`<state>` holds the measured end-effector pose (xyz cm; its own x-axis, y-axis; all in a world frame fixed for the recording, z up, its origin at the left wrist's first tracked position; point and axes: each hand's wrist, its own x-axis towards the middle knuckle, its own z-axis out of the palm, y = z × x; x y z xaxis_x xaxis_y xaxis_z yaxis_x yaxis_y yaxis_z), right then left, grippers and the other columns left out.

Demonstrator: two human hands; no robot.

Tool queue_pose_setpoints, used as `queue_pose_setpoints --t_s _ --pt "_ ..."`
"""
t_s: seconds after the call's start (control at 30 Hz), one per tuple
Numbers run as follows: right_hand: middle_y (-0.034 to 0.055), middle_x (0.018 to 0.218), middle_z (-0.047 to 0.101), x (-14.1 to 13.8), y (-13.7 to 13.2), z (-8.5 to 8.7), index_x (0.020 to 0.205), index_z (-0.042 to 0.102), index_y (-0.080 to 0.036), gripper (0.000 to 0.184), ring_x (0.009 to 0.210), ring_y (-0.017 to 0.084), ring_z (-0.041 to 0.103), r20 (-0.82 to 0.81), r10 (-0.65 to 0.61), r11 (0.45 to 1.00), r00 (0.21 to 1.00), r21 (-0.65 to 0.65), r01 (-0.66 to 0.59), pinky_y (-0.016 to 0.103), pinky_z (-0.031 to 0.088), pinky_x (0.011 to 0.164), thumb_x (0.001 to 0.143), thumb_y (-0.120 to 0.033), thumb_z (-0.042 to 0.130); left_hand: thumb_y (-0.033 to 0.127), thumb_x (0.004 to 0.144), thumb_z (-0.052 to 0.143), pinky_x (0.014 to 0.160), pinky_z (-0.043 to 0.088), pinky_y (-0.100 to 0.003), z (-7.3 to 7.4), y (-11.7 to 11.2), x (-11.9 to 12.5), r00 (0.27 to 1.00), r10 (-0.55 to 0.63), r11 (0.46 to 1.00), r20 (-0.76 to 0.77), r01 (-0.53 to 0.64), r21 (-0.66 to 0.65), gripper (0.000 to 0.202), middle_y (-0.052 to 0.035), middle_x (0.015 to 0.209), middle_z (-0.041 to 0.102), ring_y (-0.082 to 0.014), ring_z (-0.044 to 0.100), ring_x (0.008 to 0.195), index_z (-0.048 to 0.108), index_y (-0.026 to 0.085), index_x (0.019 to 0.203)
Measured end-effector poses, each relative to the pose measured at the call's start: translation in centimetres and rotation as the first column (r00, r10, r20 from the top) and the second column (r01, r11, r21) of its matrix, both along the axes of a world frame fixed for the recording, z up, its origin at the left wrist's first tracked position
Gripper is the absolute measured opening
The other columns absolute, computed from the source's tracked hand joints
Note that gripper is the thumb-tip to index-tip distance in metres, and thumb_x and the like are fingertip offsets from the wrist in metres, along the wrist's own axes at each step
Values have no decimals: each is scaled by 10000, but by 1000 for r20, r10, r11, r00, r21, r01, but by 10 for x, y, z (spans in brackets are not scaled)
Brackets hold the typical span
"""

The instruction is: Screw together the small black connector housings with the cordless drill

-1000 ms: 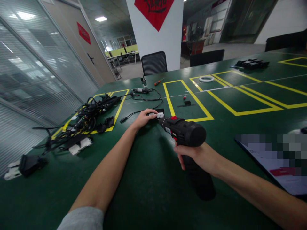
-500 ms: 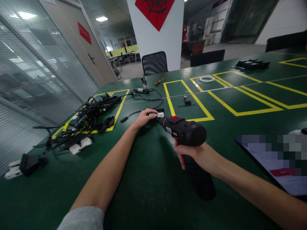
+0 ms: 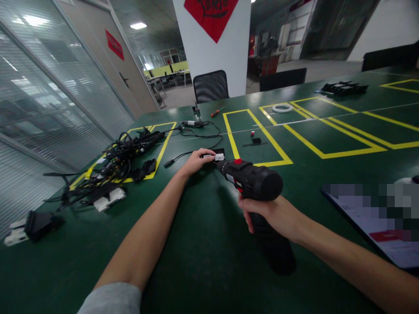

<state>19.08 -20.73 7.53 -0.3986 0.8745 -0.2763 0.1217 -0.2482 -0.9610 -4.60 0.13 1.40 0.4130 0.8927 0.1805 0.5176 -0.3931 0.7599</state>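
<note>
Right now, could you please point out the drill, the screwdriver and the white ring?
Drill [image 3: 250, 179]: head view, on its black body.
Screwdriver [image 3: 215, 113]: head view, on its orange handle.
White ring [image 3: 282, 110]: head view, on its near rim.

Ambient light is dim and cool. A ceiling lamp [image 3: 138, 25] glows in the far background at left; the glass partition [image 3: 36, 100] beside it returns bright lamp reflections. I observe a pale sheen along the far side of the green table [image 3: 203, 257], which darkens toward its near edge, and a soft shadow beneath the power drill [image 3: 252, 179]. Wide-angle stretch tilts the door [image 3: 104, 59]. The black block [image 3: 42, 224] at near left is blurred. Coarse square pixels mask part of the flat panel [image 3: 369, 222] at right.
</note>
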Motion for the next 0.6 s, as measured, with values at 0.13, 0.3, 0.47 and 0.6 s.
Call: queue_pose_setpoints --t_s 0.13,0.3,0.47,0.6 --pt "-10 576 617 1 0 -3 769 596 -188 78 503 150 595 -19 -5 1000 1000 4 5 311 450 590 802 -259 587 422 754 658 1046 408 -413 0 -1 0 1000 -1 1000 7 1 6 373 -83 1136 682 -261 590 1101 731 188 1035" --pt "0 596 630 4 1 -7 721 602 -180 171 531 152 608 3 9 1000 1000 -1 -9 320 452 618 837 -305 593 416 759 657 1058 397 -421 1 -2 0 1000 -2 1000 10 2 6 359 -78 1129 683 -263 591 1103 731 194 1031" --pt "2 605 638 4 1 -5 706 610 -177 203 541 152 607 32 17 1000 999 10 -17 330 447 643 850 -317 583 413 757 659 1051 401 -420 3 -3 1 1000 4 1000 -7 -4 6 351 -73 1135 687 -263 590 1099 732 197 1023" --pt "10 585 631 4 1 -3 652 604 -175 244 552 151 601 52 21 1000 998 12 -22 331 446 662 853 -311 573 411 758 661 1051 399 -415 3 -2 1 1000 -4 1000 1 4 4 354 -73 1137 686 -261 588 1103 728 194 1030"
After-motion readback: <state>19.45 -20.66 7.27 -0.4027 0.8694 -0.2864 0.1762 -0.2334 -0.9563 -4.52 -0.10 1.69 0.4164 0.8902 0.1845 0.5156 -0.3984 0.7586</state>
